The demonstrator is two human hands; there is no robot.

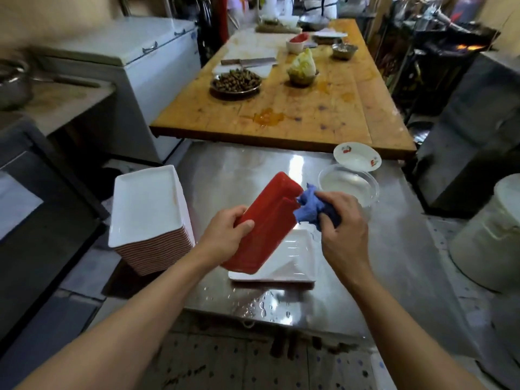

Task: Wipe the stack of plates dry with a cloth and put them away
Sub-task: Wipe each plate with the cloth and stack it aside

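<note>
Two hands work together: the left hand (225,235) grips a tilted red plate (267,220) so its underside faces the right hand (342,220), which clutches a blue cloth (309,205) against it.

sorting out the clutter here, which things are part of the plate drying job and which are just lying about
Part of the job:
red plate, held in left hand
blue cloth, gripped by right hand
wet white plate underneath
tall plate stack

Just lying about:
clear container
cherry-print dish
tray of snails
cabbage
cleaver

Bare steel table (239,170) between plate stack (149,209) and bowls (349,184)
</note>
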